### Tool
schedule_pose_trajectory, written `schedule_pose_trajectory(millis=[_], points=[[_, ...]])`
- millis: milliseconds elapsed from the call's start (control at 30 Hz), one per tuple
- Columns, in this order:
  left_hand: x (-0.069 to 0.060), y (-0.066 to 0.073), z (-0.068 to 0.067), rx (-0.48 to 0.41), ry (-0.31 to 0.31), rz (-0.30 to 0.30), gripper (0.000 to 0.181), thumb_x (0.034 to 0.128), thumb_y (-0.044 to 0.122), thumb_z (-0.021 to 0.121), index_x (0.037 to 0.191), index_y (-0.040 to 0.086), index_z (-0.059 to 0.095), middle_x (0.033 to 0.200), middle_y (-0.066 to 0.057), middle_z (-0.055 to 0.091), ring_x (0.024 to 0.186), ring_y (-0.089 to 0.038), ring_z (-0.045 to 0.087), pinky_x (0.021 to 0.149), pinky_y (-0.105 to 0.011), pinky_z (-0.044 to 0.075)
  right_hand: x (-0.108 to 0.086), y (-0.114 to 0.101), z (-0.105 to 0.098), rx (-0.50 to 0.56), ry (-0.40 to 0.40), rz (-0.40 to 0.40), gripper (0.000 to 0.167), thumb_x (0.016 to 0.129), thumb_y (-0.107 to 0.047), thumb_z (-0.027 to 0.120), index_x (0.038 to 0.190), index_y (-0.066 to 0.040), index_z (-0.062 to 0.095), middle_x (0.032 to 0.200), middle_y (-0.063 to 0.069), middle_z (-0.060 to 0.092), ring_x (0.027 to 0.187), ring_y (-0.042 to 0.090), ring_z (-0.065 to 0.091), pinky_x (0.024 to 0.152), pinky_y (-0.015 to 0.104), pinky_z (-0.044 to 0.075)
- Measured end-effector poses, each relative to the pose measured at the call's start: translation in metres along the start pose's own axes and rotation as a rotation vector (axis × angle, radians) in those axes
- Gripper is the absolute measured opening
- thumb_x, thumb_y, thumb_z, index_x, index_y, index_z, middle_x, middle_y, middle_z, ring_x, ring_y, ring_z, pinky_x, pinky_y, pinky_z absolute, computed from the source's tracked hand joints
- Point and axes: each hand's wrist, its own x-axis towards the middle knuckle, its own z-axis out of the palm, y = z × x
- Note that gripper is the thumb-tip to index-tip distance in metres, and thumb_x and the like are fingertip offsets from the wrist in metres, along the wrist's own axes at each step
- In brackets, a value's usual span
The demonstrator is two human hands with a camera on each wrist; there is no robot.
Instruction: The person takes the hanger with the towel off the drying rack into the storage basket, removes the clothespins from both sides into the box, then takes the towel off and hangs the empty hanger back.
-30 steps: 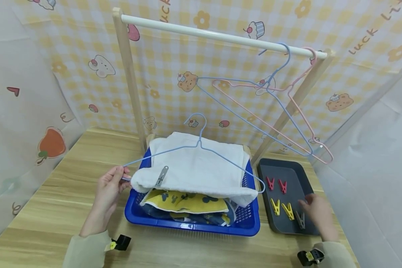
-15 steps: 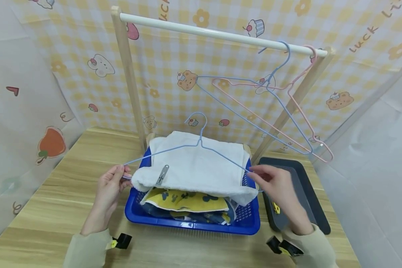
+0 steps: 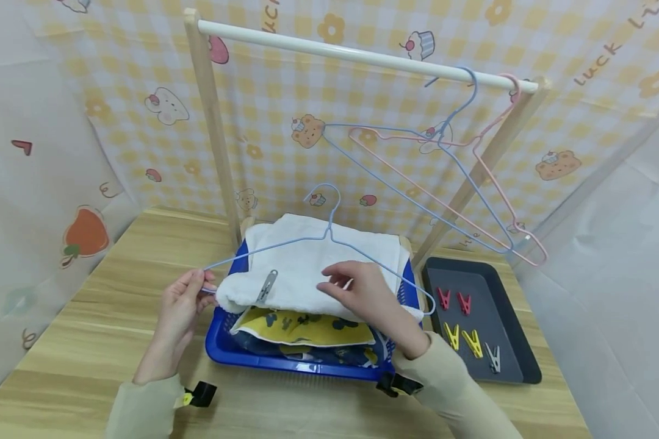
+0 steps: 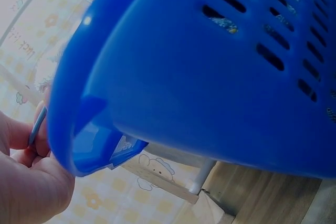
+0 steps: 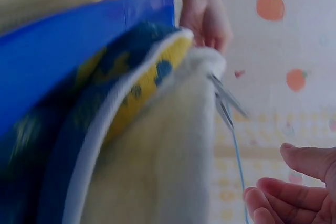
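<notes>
My left hand [image 3: 181, 308] pinches the left corner of a blue wire hanger [image 3: 277, 245], and its blue wire [image 4: 38, 125] shows between thumb and fingers in the left wrist view. The hanger's lower part is wrapped in a folded white towel [image 3: 302, 268]. A grey clothespin [image 3: 267, 286] clips the towel's rolled edge near the left; it also appears in the right wrist view [image 5: 224, 100]. My right hand [image 3: 362, 289] hovers over the towel, right of that clothespin, thumb and fingers apart around nothing visible. Underneath stands a blue basket [image 3: 307, 369] holding a yellow and navy patterned cloth [image 3: 302, 329].
A dark tray [image 3: 518, 332] on the right holds red clothespins [image 3: 443, 299], yellow clothespins [image 3: 472, 343] and a grey one. Behind stands a rack with a white rail [image 3: 362, 55]; another blue hanger [image 3: 379, 172] and a pink hanger [image 3: 496, 177] hang at its right end.
My right hand has come from the tray, leftward past the hanger's right arm, to above the towel. My left hand keeps its hold on the hanger, almost unmoved.
</notes>
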Motion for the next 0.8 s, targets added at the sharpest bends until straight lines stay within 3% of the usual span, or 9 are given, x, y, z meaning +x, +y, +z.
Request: schedule_pose_trajectory(millis=[300,567,800], points=[[-0.002,0.001,-0.001,-0.002,-0.002,0.000,0.028,0.0990,0.017,0.047,0.079,0.012,0.065,0.070,0.002,0.063,0.059,-0.006,0.059,0.053,-0.017,0.052,0.026,-0.018,0.044,0.038,-0.132,0.031,0.031,0.086,-0.021,0.070,0.108,0.001,0.067,0.086,0.009,0.068,0.071,0.014,0.062,0.063,0.016,0.050],[-0.001,0.000,-0.001,0.061,0.019,-0.015,0.028,0.0990,0.021,0.047,0.079,0.014,0.065,0.069,0.004,0.061,0.059,-0.005,0.058,0.055,-0.017,0.052,0.033,-0.020,0.059,0.113,-0.079,0.043,0.025,0.087,-0.018,0.069,0.102,0.001,0.068,0.078,0.005,0.067,0.068,0.012,0.061,0.060,0.017,0.050],[-0.002,-0.001,-0.001,0.042,0.011,-0.012,0.027,0.0989,0.020,0.048,0.079,0.012,0.065,0.069,0.004,0.061,0.059,-0.005,0.057,0.053,-0.017,0.051,0.035,-0.018,0.063,0.199,-0.050,0.064,0.018,0.086,-0.016,0.070,0.094,0.000,0.069,0.077,0.006,0.067,0.067,0.012,0.061,0.059,0.015,0.049]])
